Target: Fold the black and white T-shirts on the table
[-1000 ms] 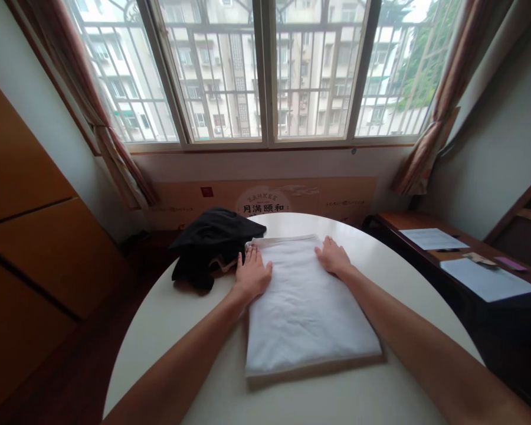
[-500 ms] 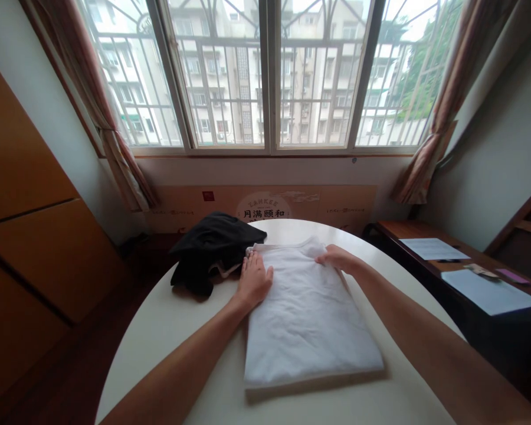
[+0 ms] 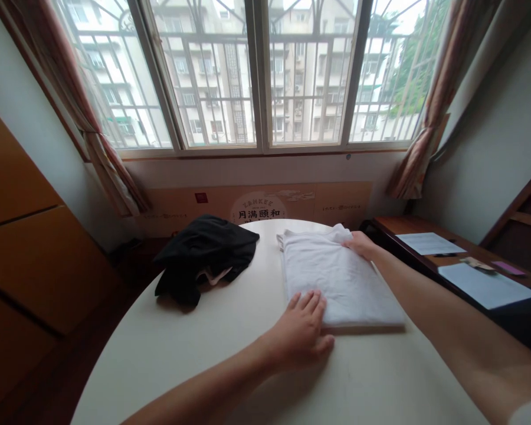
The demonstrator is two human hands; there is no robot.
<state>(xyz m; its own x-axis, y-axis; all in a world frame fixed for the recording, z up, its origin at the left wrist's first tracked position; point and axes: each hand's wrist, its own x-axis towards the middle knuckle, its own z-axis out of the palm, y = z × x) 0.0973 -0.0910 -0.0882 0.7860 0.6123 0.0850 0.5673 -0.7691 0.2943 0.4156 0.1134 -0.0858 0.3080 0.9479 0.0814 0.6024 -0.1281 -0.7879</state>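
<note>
Right now, a folded white cotton shirt (image 3: 336,277) lies flat on a round cream table (image 3: 181,354). It sits on the far right part of the table top, with its long side running away from the person.

The left hand (image 3: 303,333) lies flat and open. Its fingers (image 3: 312,302) are a little spread and rest on the near left corner of the white shirt. The palm and thumb press down on the table just in front of the shirt's near edge.

The right hand (image 3: 360,243) is at the far right corner of the shirt. Its fingers bend down onto the cloth there, and the cloth is bunched up a bit next to them. It is not clear if this hand pinches the cloth or only rests on it.

A crumpled black cloth (image 3: 206,254) lies in a heap on the far left part of the table. It is apart from the white shirt, with bare table between them.

Behind the table, a flat brown cardboard sheet with printed letters (image 3: 336,203) leans on the wall under a big barred window (image 3: 261,71). A pink striped curtain (image 3: 101,159) hangs at the left of the window. To the right stands a dark wooden side desk (image 3: 393,227) with white sheets of paper (image 3: 482,283) on it. An orange-brown wooden cupboard (image 3: 26,248) fills the left side.
</note>
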